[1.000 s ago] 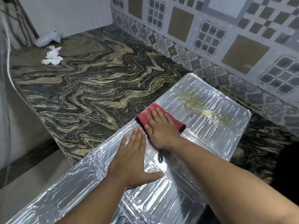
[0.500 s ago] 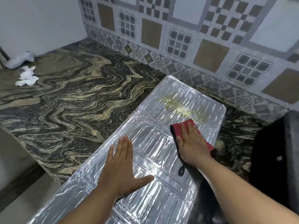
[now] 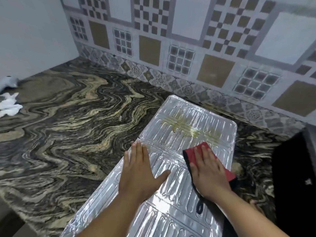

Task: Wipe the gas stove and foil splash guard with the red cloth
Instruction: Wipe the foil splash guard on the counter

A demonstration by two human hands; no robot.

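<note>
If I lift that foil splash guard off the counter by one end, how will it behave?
The foil splash guard looks thin and embossed, so probably light and apt to bend at its fold lines. The left hand lies flat on it, which hints that it slides on the countertop.

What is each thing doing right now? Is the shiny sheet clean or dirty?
foil splash guard: lying flat on the counter, yellowish greasy stain on its far end, not yet wiped off
red cloth: spread flat on the foil, pressed under the right hand
right hand: flat, fingers straight, on the cloth
left hand: flat, pressing the foil down
white crumpled tissue: lying loose on the counter, far left
</note>
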